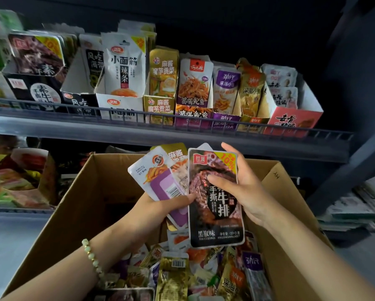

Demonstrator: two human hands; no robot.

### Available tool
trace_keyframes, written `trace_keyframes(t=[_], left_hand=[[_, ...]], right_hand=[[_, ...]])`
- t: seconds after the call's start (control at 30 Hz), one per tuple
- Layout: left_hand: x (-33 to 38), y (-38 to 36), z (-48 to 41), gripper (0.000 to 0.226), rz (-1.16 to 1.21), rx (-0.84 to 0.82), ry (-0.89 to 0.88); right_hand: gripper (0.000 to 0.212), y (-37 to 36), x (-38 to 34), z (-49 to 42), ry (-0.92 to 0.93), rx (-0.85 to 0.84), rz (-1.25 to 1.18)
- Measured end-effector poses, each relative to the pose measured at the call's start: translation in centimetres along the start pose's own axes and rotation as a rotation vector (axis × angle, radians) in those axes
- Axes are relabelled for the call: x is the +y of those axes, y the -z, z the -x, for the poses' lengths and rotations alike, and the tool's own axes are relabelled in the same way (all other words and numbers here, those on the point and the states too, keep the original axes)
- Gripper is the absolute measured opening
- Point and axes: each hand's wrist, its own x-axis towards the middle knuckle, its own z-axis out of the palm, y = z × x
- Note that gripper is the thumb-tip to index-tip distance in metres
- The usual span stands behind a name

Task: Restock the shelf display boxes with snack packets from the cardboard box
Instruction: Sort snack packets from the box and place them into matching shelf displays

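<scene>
We count: one left hand point(160, 206), one right hand point(247, 187), one cardboard box point(84, 203), one bead bracelet point(91, 256). Display boxes point(121, 103) on the shelf point(182, 132): eight at least. Snack packets point(214, 203) held: four at least.

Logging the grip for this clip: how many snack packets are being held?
3 visible: black steak packet in the right hand; white-purple packet and gold packet fanned in the left hand. Others may hide behind.

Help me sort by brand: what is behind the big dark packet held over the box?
Fanned behind the dark packet, in the left hand: a white-and-purple packet and a gold packet. The right hand wraps fingers behind too. Any packets fully covered cannot be seen.
</scene>
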Motion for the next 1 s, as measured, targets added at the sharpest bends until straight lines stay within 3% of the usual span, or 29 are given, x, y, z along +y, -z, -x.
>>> trace_keyframes(t=[0.2,0.27,0.37,0.5,0.63,0.77,0.9,1.0], left_hand=[[2.2,0.7,0.3,0.045,0.080,-0.019,-0.067],[3.6,1.5,0.5,0.049,0.150,-0.002,-0.105],[6.1,3.4,1.1,0.051,0.151,0.079,-0.194],[8.5,7.7,2.1,0.053,0.167,0.184,-0.286],[9.8,12.8,2.9,0.075,0.204,0.288,-0.369],[9.9,17.7,3.4,0.065,0.279,0.456,-0.415],[8.9,21.8,4.0,0.033,0.296,0.674,-0.430],[8.3,24.4,3.9,0.047,0.332,0.734,-0.436]], right_hand=[[0.079,0.1,-2.1,0.4,0.064,-0.054,-0.010],[0.063,0.1,-3.4,0.4,0.036,-0.096,0.038],[0.042,-0.3,-4.7,-0.3,-0.002,-0.093,0.093],[0.033,-2.5,-6.0,-2.0,-0.007,-0.028,0.141],[0.020,-5.7,-7.4,-4.6,0.009,-0.027,0.171],[0.014,-9.6,-9.2,-7.8,0.034,-0.046,0.221],[0.027,-13.9,-11.7,-11.5,0.073,-0.065,0.349],[0.014,-17.7,-14.6,-14.1,0.137,-0.085,0.379]])
